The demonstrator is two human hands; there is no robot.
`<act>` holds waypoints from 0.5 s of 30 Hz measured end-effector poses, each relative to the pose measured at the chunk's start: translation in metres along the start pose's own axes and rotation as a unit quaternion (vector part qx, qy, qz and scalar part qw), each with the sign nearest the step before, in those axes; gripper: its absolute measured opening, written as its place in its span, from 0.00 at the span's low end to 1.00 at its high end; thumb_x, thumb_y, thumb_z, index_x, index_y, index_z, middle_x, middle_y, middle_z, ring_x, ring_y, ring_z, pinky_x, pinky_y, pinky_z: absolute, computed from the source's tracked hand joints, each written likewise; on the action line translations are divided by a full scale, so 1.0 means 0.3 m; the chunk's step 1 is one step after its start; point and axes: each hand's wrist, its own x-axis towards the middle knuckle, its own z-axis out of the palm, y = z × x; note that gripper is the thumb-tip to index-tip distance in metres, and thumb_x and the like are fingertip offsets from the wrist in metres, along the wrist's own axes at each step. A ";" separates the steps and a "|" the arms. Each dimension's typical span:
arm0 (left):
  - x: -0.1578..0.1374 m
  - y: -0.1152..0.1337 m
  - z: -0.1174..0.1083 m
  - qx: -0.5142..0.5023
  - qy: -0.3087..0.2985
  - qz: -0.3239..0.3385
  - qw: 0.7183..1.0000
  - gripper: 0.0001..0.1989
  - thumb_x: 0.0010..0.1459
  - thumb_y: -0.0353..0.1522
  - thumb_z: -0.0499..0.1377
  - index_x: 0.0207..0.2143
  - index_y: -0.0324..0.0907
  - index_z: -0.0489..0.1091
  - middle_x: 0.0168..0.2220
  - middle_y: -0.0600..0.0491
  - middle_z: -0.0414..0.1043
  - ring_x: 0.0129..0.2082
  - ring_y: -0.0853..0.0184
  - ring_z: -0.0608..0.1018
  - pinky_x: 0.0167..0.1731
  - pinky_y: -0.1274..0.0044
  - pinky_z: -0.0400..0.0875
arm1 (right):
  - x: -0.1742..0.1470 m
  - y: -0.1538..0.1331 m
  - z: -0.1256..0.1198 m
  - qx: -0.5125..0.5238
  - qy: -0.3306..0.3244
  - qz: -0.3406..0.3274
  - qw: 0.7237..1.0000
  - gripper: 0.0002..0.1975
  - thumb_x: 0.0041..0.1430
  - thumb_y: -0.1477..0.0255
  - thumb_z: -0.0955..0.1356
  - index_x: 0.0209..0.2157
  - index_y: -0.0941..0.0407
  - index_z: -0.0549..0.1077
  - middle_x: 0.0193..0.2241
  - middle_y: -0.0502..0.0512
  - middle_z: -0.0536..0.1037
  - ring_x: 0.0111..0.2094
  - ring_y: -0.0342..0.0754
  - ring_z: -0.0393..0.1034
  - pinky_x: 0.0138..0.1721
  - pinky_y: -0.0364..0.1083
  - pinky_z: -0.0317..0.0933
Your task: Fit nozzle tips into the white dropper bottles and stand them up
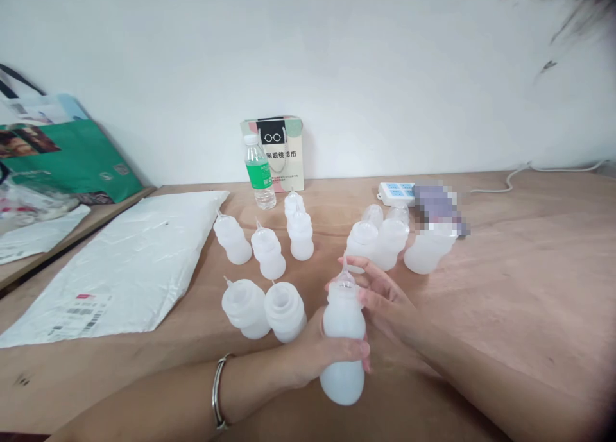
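Head view: left hand [315,353] is clamped around the body of a translucent bottle [342,383], near-upright at the near side of the wooden table [505,275]; base contact cannot be determined. Right hand [387,299] is closed about its neck, below the pointed teat [345,274]. Two wide-mouthed bottles [285,320] stand beside the left wrist.

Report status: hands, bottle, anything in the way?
Left hand gripping white bottle. Right hand at its collar, grip partly hidden. Clear teat on top, bottle near upright. Two other bottles close beyond left forearm, possibly crowding it.
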 end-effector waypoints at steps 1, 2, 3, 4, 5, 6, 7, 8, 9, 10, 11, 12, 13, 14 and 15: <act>0.000 0.000 0.000 0.007 -0.001 0.001 1.000 0.18 0.38 0.42 0.67 0.23 0.36 0.69 0.20 0.53 0.71 0.22 0.70 0.72 0.26 0.78 0.67 | 0.000 0.003 -0.002 -0.008 -0.002 -0.018 1.000 0.23 0.51 0.64 0.72 0.48 0.48 0.63 0.35 0.50 0.72 0.32 0.43 0.68 0.35 0.45 0.64; 0.000 0.000 -0.001 0.012 -0.002 0.002 1.000 0.18 0.39 0.41 0.67 0.22 0.35 0.69 0.20 0.52 0.71 0.22 0.70 0.72 0.27 0.77 0.67 | -0.001 0.006 -0.003 -0.014 -0.005 -0.029 0.999 0.24 0.50 0.64 0.73 0.47 0.48 0.64 0.35 0.49 0.71 0.32 0.42 0.67 0.34 0.44 0.64; 0.000 0.000 -0.001 0.013 -0.002 0.002 1.000 0.17 0.39 0.40 0.67 0.22 0.35 0.69 0.20 0.52 0.71 0.22 0.70 0.72 0.27 0.77 0.67 | -0.002 0.008 -0.004 -0.015 -0.009 -0.028 0.999 0.24 0.49 0.64 0.73 0.47 0.48 0.64 0.38 0.49 0.70 0.32 0.42 0.68 0.33 0.43 0.65; 0.000 0.000 -0.002 0.010 -0.001 0.003 1.000 0.16 0.40 0.40 0.66 0.22 0.35 0.69 0.20 0.52 0.71 0.23 0.70 0.72 0.27 0.77 0.67 | -0.004 0.010 -0.004 -0.011 -0.014 -0.016 1.000 0.24 0.50 0.62 0.72 0.47 0.48 0.64 0.41 0.51 0.69 0.33 0.42 0.68 0.32 0.43 0.65; 0.000 -0.001 -0.002 0.002 0.001 0.004 1.000 0.16 0.40 0.39 0.66 0.23 0.36 0.69 0.20 0.53 0.71 0.23 0.69 0.72 0.27 0.77 0.67 | -0.005 0.010 -0.003 -0.003 -0.020 0.003 1.000 0.24 0.52 0.61 0.71 0.49 0.48 0.63 0.45 0.53 0.69 0.33 0.43 0.69 0.30 0.43 0.66; 0.000 -0.001 -0.003 -0.006 0.002 0.004 1.000 0.16 0.40 0.40 0.66 0.24 0.36 0.69 0.21 0.53 0.71 0.23 0.69 0.72 0.26 0.77 0.67 | -0.007 0.010 -0.002 0.005 -0.027 0.022 0.999 0.24 0.54 0.61 0.69 0.51 0.47 0.61 0.47 0.54 0.68 0.32 0.43 0.70 0.28 0.43 0.66; 0.001 -0.001 -0.003 -0.008 0.002 0.003 1.000 0.16 0.40 0.40 0.66 0.25 0.36 0.69 0.21 0.53 0.71 0.23 0.69 0.72 0.26 0.77 0.67 | -0.009 0.009 -0.001 0.009 -0.031 0.032 0.999 0.24 0.56 0.61 0.68 0.52 0.47 0.59 0.47 0.55 0.69 0.31 0.43 0.70 0.26 0.43 0.66; 0.001 0.000 -0.002 -0.005 0.000 0.001 1.000 0.16 0.40 0.40 0.66 0.25 0.36 0.69 0.21 0.53 0.71 0.22 0.69 0.72 0.26 0.77 0.67 | -0.010 0.008 -0.001 0.008 -0.033 0.031 0.999 0.24 0.56 0.63 0.68 0.53 0.46 0.59 0.44 0.54 0.70 0.30 0.42 0.70 0.26 0.42 0.65; 0.001 0.001 -0.001 0.003 -0.002 0.001 1.000 0.17 0.39 0.41 0.67 0.24 0.36 0.69 0.21 0.53 0.71 0.22 0.70 0.72 0.26 0.77 0.67 | -0.011 0.008 -0.001 0.002 -0.032 0.023 0.999 0.24 0.56 0.64 0.69 0.52 0.46 0.59 0.41 0.52 0.70 0.29 0.41 0.69 0.26 0.41 0.65; 0.001 0.003 0.001 0.013 -0.005 0.001 1.000 0.17 0.39 0.41 0.67 0.22 0.36 0.69 0.21 0.53 0.70 0.22 0.70 0.72 0.27 0.77 0.67 | -0.012 0.008 -0.001 -0.004 -0.034 0.011 0.999 0.26 0.54 0.65 0.71 0.52 0.46 0.59 0.39 0.50 0.70 0.29 0.40 0.69 0.26 0.40 0.66; 0.001 0.005 0.003 0.023 -0.007 0.002 1.000 0.17 0.39 0.41 0.67 0.21 0.35 0.69 0.20 0.52 0.70 0.22 0.70 0.72 0.27 0.77 0.66 | -0.012 0.008 -0.002 -0.006 -0.039 0.001 0.999 0.27 0.52 0.64 0.72 0.51 0.47 0.60 0.38 0.50 0.69 0.29 0.40 0.68 0.25 0.39 0.66; 0.000 0.008 0.005 0.028 -0.006 0.002 1.000 0.18 0.38 0.41 0.67 0.20 0.35 0.69 0.20 0.52 0.70 0.22 0.70 0.72 0.27 0.77 0.66 | -0.012 0.009 -0.004 -0.003 -0.045 -0.001 0.999 0.27 0.51 0.63 0.72 0.51 0.48 0.60 0.40 0.51 0.69 0.30 0.41 0.69 0.24 0.39 0.65; 0.000 0.011 0.007 0.027 -0.001 0.004 1.000 0.18 0.38 0.42 0.67 0.21 0.36 0.69 0.20 0.52 0.70 0.22 0.70 0.72 0.27 0.77 0.66 | -0.013 0.009 -0.005 0.004 -0.052 0.011 0.999 0.27 0.52 0.61 0.71 0.51 0.48 0.59 0.43 0.54 0.69 0.30 0.42 0.69 0.22 0.39 0.65; -0.001 0.013 0.009 0.023 0.002 0.005 1.000 0.18 0.38 0.42 0.68 0.21 0.36 0.69 0.20 0.53 0.70 0.22 0.70 0.72 0.26 0.77 0.66 | -0.013 0.010 -0.006 0.009 -0.058 0.029 0.998 0.27 0.54 0.59 0.69 0.53 0.48 0.58 0.47 0.56 0.68 0.30 0.43 0.70 0.20 0.40 0.65; -0.002 0.015 0.011 0.020 0.005 0.006 1.000 0.19 0.38 0.43 0.68 0.22 0.36 0.69 0.20 0.53 0.70 0.22 0.70 0.72 0.26 0.77 0.66 | -0.013 0.010 -0.007 0.012 -0.062 0.043 0.997 0.27 0.56 0.59 0.67 0.54 0.48 0.56 0.48 0.58 0.68 0.30 0.44 0.70 0.19 0.40 0.64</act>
